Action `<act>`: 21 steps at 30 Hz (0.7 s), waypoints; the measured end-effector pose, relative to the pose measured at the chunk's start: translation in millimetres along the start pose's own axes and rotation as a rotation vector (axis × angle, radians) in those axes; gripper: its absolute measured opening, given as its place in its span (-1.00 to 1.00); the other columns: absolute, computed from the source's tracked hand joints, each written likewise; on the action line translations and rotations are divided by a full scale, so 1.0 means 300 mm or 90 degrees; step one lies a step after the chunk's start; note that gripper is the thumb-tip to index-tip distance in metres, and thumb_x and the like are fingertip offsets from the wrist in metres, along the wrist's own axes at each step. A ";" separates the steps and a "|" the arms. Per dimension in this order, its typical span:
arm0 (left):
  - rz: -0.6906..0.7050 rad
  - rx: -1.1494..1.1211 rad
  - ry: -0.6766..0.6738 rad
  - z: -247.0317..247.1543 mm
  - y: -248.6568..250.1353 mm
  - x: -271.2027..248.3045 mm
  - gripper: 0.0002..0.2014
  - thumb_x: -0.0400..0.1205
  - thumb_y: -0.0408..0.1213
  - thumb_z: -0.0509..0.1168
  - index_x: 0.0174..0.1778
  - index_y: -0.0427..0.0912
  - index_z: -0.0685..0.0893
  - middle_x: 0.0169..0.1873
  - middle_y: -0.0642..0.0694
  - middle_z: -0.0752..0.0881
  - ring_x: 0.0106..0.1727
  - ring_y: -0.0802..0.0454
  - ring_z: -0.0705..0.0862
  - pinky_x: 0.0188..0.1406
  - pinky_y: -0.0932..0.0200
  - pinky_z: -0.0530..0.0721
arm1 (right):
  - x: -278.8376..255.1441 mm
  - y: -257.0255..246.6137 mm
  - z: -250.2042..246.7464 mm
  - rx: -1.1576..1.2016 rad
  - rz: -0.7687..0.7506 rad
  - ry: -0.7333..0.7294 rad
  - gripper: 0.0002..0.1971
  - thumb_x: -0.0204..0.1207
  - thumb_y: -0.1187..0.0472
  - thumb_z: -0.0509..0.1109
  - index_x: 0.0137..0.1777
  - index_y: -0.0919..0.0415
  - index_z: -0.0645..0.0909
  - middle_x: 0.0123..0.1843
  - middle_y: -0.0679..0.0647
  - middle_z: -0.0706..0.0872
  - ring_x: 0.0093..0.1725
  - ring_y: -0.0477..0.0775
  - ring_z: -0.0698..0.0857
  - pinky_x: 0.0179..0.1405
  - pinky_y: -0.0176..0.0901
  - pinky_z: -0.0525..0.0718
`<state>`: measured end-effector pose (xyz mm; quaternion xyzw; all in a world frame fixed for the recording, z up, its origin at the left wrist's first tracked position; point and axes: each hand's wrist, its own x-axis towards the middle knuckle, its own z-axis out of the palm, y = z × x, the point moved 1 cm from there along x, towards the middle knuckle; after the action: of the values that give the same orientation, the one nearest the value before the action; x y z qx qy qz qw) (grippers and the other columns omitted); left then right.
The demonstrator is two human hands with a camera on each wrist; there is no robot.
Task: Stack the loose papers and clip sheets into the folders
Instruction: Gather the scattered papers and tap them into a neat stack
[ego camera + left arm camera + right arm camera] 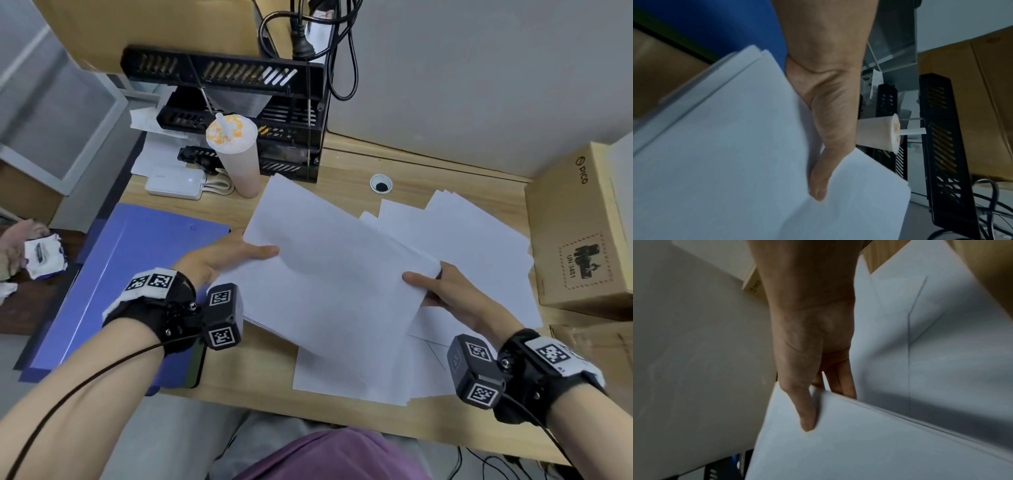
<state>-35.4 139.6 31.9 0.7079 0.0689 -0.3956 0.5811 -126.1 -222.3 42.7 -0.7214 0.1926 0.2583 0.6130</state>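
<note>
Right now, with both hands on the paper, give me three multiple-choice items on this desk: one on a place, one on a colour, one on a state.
1. Where does the drink cup stand?
A. On the cardboard box
B. In front of the black tray rack
C. On the folder

2. What colour is the folder?
A. Red
B. Green
C. Blue

3. How is the held stack of sheets held?
A. By both hands, thumbs on top
B. By the left hand only
C. By no hand, flat on the desk

Answers:
1 B: the cup rises just before the black tray rack.
2 C: the cover beside the left hand is blue.
3 A: the left hand and right hand each pinch an edge, thumb on top.
</note>
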 end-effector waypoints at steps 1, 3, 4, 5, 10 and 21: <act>0.005 -0.021 0.021 0.002 -0.010 0.003 -0.60 0.53 -0.22 0.49 0.29 0.00 0.64 0.13 0.00 0.80 0.16 -0.03 0.77 0.09 0.06 0.71 | -0.002 0.018 -0.001 0.022 0.011 0.003 -0.70 0.54 0.18 0.47 0.25 0.19 0.65 0.07 0.10 0.84 0.07 0.12 0.82 0.02 -0.08 0.79; 0.020 -0.071 0.055 0.023 -0.016 0.014 -0.45 0.42 -0.13 0.55 0.33 -0.03 0.62 0.18 -0.02 0.78 0.18 -0.01 0.76 0.18 0.00 0.69 | 0.001 0.043 0.004 0.029 0.029 0.001 -0.72 0.57 0.18 0.43 0.26 0.21 0.64 0.09 0.13 0.84 0.10 0.15 0.81 0.07 -0.06 0.78; 0.025 -0.099 0.072 0.039 -0.012 0.024 -0.40 0.35 -0.11 0.59 0.32 -0.06 0.63 0.18 -0.05 0.79 0.17 -0.03 0.77 0.23 -0.05 0.68 | 0.009 0.049 0.009 0.028 0.031 0.015 -0.73 0.59 0.18 0.42 0.26 0.21 0.64 0.11 0.12 0.83 0.10 0.13 0.81 0.09 -0.05 0.76; 0.031 -0.120 0.088 0.058 0.001 0.035 -0.43 0.34 -0.13 0.61 0.28 -0.09 0.66 0.15 -0.08 0.80 0.14 -0.05 0.78 0.25 -0.10 0.68 | 0.020 0.047 0.015 0.024 0.026 0.040 -0.73 0.59 0.17 0.42 0.26 0.19 0.64 0.13 0.10 0.83 0.10 0.10 0.80 0.10 -0.03 0.75; 0.151 -0.179 0.199 0.148 0.158 0.084 -0.58 0.37 -0.29 0.62 0.13 -0.20 0.73 0.11 -0.18 0.80 0.10 -0.16 0.79 0.17 -0.14 0.73 | 0.065 -0.098 0.041 0.015 -0.124 0.162 -0.78 0.62 0.22 0.36 0.24 0.13 0.66 0.12 -0.02 0.80 0.03 -0.06 0.78 -0.11 -0.23 0.68; 0.096 -0.032 0.177 0.174 -0.028 0.020 -0.60 0.48 -0.54 0.47 0.18 -0.10 0.65 0.02 0.02 0.75 0.09 0.08 0.70 -0.09 0.27 0.65 | 0.022 0.079 0.031 0.041 -0.083 0.206 -0.67 0.39 0.45 0.34 0.12 0.17 0.63 0.02 0.02 0.74 0.03 0.06 0.68 -0.09 -0.15 0.65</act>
<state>-61.0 94.3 21.1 0.7440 0.1051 -0.2473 0.6118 -136.1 -217.1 18.9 -0.7443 0.2502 0.0921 0.6124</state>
